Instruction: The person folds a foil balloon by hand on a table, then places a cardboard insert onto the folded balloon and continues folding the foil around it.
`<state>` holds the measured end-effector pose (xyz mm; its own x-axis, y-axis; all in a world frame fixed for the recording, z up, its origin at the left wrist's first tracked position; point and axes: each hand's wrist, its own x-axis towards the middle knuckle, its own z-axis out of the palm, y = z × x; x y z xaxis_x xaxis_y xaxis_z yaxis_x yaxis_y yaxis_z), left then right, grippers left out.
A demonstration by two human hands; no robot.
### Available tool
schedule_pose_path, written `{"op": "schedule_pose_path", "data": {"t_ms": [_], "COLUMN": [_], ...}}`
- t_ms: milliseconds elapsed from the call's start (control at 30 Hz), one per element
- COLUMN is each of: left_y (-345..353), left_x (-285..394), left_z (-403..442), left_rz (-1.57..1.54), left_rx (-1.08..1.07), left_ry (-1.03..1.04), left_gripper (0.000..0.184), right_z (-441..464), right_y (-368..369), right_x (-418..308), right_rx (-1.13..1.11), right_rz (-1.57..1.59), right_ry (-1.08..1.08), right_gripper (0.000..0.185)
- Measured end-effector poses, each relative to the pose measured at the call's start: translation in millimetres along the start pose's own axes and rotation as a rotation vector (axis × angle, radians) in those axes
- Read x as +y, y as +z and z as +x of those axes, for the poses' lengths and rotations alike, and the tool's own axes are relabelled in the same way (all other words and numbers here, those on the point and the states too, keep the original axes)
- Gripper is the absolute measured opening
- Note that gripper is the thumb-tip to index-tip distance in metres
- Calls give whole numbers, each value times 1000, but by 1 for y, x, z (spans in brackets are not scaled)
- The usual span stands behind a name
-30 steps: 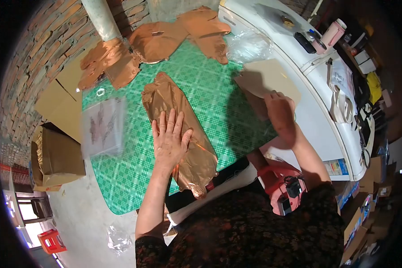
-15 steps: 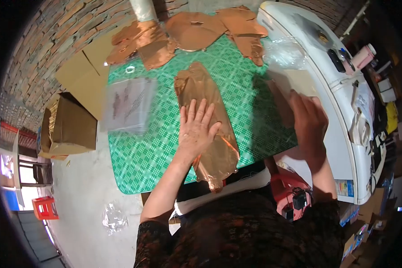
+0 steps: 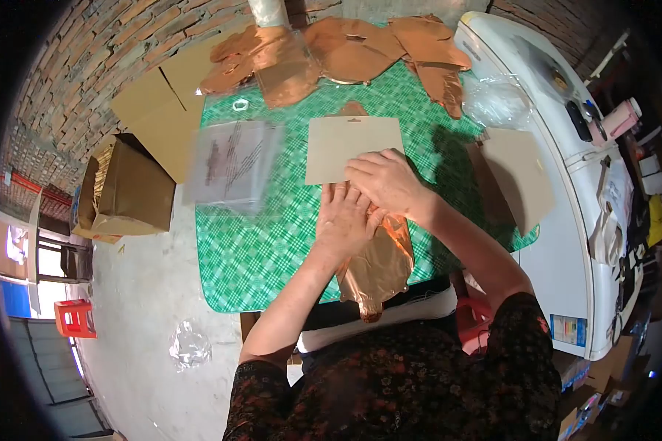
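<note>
A copper-coloured foil piece (image 3: 376,268) lies lengthwise on the green checked table (image 3: 235,272). A beige card (image 3: 338,143) with a small hanging slot covers its upper part. My left hand (image 3: 343,224) rests on the foil with fingers spread, their tips at the card's lower edge. My right hand (image 3: 391,182) is on the card's lower right corner, gripping it with bent fingers, beside my left hand's fingertips.
More copper foil pieces (image 3: 353,51) lie along the back edge. Clear plastic bags (image 3: 232,165) are at the left, crumpled plastic (image 3: 496,103) and stacked beige cards (image 3: 522,173) at the right. A white appliance (image 3: 566,287) borders the right side; a cardboard box (image 3: 136,192) stands left.
My right hand has moved left from the card stack and brought a beige card onto the foil piece. My left hand has stayed on the foil. The view has shifted.
</note>
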<state>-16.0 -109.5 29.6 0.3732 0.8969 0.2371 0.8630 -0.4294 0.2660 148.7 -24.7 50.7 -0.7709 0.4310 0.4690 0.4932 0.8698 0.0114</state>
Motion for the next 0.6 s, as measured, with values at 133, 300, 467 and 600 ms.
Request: {"op": "schedule_pose_path", "data": {"t_ms": [133, 300, 467, 600], "left_y": [7, 12, 12, 11], "left_x": [-2, -3, -3, -2], "left_z": [0, 1, 0, -1], "left_rz": [16, 25, 56, 50], "left_rx": [18, 105, 113, 125], "left_ry": [-6, 21, 23, 34], "left_gripper": [65, 70, 71, 70], "right_z": [10, 24, 32, 33], "right_y": [-2, 24, 28, 30], "right_x": [18, 57, 62, 62], "right_rx": [-90, -61, -156, -173], "right_rz": [143, 419, 524, 525], "right_ry": [57, 181, 327, 353], "right_gripper": [21, 18, 19, 27]}}
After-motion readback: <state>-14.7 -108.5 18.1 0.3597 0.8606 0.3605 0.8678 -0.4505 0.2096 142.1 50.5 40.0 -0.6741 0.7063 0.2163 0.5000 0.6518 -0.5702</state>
